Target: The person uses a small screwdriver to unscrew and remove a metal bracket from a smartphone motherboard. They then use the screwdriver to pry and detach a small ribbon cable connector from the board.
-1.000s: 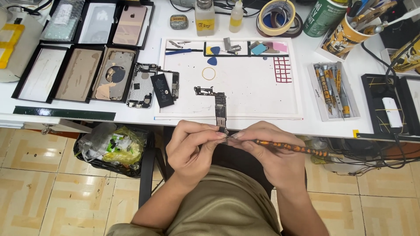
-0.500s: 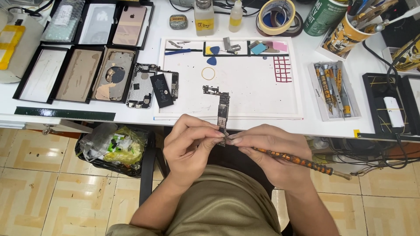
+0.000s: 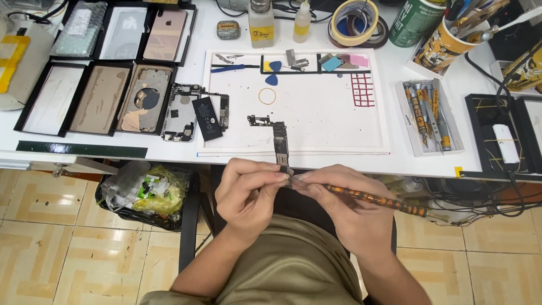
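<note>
Since the earlier frame the screwdriver [image 3: 375,199] has risen to lie flatter, its tip at the board's near end. The board [image 3: 280,149] is a narrow, dark L-shaped circuit strip, its far part over the white mat [image 3: 327,121], its near end past the table edge. The left hand [image 3: 248,197] pinches that near end, fingers [image 3: 268,179] closed together. The right hand [image 3: 344,212] grips the screwdriver, fingers curled shut around it.

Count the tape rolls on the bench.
2: a cream masking tape roll at the top edge, and a darker tape roll partly hidden under its right side. Others may lie outside the frame.
</note>
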